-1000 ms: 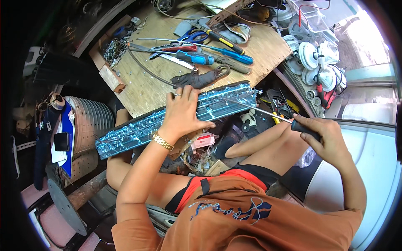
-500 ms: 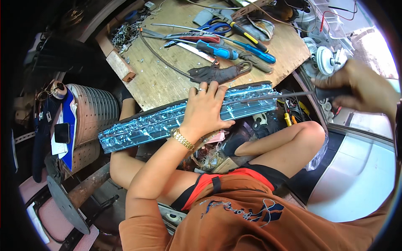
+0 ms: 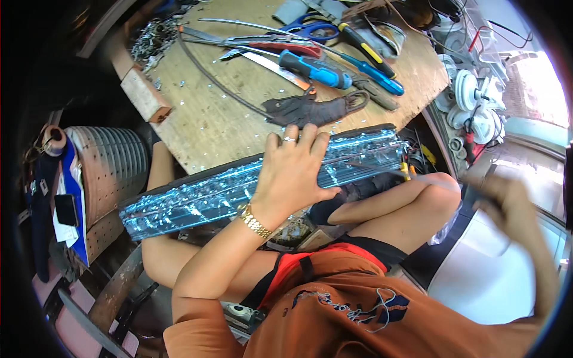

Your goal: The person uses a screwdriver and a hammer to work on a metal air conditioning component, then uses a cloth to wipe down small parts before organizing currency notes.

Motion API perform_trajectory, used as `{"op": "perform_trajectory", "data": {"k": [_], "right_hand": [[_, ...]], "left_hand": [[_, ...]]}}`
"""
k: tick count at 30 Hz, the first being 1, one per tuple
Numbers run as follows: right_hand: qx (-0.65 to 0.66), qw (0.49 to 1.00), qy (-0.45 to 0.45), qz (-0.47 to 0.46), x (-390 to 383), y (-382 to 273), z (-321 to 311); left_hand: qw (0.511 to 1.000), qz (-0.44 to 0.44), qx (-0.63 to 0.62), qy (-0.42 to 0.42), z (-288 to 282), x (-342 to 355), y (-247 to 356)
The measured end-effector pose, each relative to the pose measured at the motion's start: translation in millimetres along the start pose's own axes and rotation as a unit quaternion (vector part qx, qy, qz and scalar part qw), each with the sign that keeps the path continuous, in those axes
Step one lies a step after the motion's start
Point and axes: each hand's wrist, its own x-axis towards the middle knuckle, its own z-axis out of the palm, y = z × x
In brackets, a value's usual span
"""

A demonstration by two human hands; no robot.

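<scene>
My left hand (image 3: pixel 292 164) lies across a long, shiny blue-black bar (image 3: pixel 191 200) of layered strips, its upper face littered with bright shavings. Its fingers bend over the far edge and the thumb rests by the near one, gripping the bar. The bar spans slantwise above my legs, along the wooden bench's near edge. At the right, my right hand (image 3: pixel 507 200) is closed round the dark handle of a long, thin-shafted tool (image 3: pixel 427 178), blurred by motion. The shaft points left toward the bar's right end; its tip cannot be made out.
On the wooden bench (image 3: pixel 197 113) lie a blue-handled tool (image 3: pixel 313 70), scissors (image 3: pixel 310 27), a yellow-black screwdriver (image 3: pixel 364 48) and a dark cloth-wrapped piece (image 3: pixel 310 110). A perforated drum (image 3: pixel 110 173) stands left, a phone (image 3: pixel 67 210) beside it. White round parts (image 3: pixel 468 89) sit right.
My right hand has swung down and toward me with the tool, and its shaft has tilted. The bar's left end appears lower and farther left; my left hand keeps its hold.
</scene>
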Motion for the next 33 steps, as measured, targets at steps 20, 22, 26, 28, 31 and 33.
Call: {"op": "perform_trajectory", "data": {"k": [20, 22, 26, 28, 31, 33], "right_hand": [[0.098, 0.945, 0.286, 0.121, -70, -47, 269], [0.121, 0.941, 0.294, 0.115, -61, -43, 292], [0.181, 0.918, 0.343, 0.080, -39, -30, 339], [0.218, 0.902, 0.366, 0.072, -23, -28, 351], [0.286, 0.878, 0.379, 0.055, -13, -25, 371], [0.318, 0.870, 0.375, 0.041, -13, -19, 377]], "left_hand": [[0.996, 0.035, 0.084, -0.010, 1, 10, 18], [0.995, 0.019, 0.097, -0.025, -3, 7, 19], [0.995, 0.031, 0.097, -0.017, 2, 4, 16], [0.993, 0.031, 0.113, -0.008, 2, 4, 19], [0.993, 0.028, 0.111, -0.019, 1, 6, 23], [0.992, 0.034, 0.116, -0.025, -2, 8, 18]]}}
